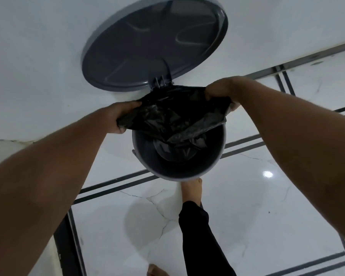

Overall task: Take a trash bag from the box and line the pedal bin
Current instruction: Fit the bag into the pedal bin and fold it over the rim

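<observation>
1. Standing on the pedal side, a bare foot (191, 191) presses at the base of the pedal bin (177, 170); I judge that this is what holds the lid (153, 42) up, tilted back toward the white wall (38, 56). A second foot shows at the bottom edge, on the glossy tiled floor (267, 226).
2. Nearest the camera, the bin's front rim is bare — no film is folded over it yet.
3. Above the opening hangs the trash bag (173, 116), black and crumpled; its lower part droops into the bin, its mouth is stretched side to side at rim height.
4. The left hand (121, 118) pinches the bag's left edge and the right hand (219, 90) grips the far-right edge; the 2 hands are well apart, each clamped on film.
5. Handling, as I judge it: very light, limp, thin, slippery, easy to tear if hauled over the rim — best held by the mouth hem, with several fingers gathering film.
6. Its long axis runs down into the bin, closed end lowest and mouth facing up.
7. Farthest, the back rim by the hinge seems already covered, though I cannot tell for sure.
</observation>
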### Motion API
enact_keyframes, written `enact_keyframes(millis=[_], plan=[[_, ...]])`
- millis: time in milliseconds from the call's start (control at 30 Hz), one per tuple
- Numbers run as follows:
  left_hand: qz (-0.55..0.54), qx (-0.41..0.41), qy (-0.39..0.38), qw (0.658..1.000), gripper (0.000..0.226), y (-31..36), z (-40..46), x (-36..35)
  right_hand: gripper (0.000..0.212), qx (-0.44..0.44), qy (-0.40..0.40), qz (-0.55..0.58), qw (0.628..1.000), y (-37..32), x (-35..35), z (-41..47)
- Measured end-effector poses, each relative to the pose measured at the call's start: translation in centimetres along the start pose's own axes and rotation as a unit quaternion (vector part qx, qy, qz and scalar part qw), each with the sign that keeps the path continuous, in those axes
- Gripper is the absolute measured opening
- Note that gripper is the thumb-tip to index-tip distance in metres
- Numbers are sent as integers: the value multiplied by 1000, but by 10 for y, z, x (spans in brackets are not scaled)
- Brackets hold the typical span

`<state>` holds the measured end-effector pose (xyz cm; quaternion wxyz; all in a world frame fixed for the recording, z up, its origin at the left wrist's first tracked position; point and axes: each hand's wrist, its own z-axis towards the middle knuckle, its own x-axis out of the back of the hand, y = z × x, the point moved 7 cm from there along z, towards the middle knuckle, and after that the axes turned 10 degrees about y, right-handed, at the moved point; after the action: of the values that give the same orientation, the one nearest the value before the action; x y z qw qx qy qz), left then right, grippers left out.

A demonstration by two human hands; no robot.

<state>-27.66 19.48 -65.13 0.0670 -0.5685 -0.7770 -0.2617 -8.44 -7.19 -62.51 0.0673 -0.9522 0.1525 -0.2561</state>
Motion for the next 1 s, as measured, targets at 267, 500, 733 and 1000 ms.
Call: enact_keyframes(millis=[267,500,733,1000], plan=[[-128,-84,25,988,27,-45,31,1,16,-160,-65,313,934,76,-26,33],[-98,-107,-96,985,33,-33,19,-12,27,54,146,305,940,69,-15,18],[-18,-170,-128,977,70,-23,-19,4,16,95,115,234,961,81,-10,-5],[45,-315,115,941,63,-26,-61,32,56,174,144,52,973,82,-19,-34]])
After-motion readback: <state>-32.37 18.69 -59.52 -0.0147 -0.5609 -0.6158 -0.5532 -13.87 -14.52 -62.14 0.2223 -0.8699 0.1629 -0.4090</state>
